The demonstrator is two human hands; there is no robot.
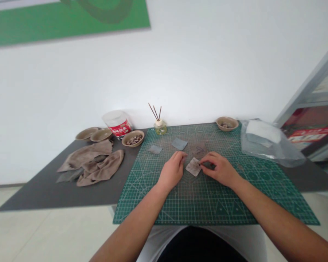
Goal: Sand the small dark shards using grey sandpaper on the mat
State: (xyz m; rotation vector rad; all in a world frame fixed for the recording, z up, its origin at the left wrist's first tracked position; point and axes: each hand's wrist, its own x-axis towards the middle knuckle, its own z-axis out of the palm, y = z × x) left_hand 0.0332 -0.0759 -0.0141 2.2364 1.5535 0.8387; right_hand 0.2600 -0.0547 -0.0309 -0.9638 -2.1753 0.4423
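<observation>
A small grey square of abrasive-looking paper [193, 166] lies on the green cutting mat [207, 203] between my hands. My left hand [171, 171] rests on the mat beside its left edge, fingers curled, fingertips near the paper. My right hand [220, 168] is at the paper's right edge, its fingers pinched round a small dark object I cannot make out, pressed at the paper. Two more grey squares, one [179, 143] and another [155, 149], lie farther back on the mat.
A reed diffuser [160, 125], a white tub [117, 123], a bowl of small pieces [133, 138], two empty bowls [94, 134], another bowl [226, 123], brown cloths [94, 163] and a clear plastic bag [268, 143] stand on the dark table.
</observation>
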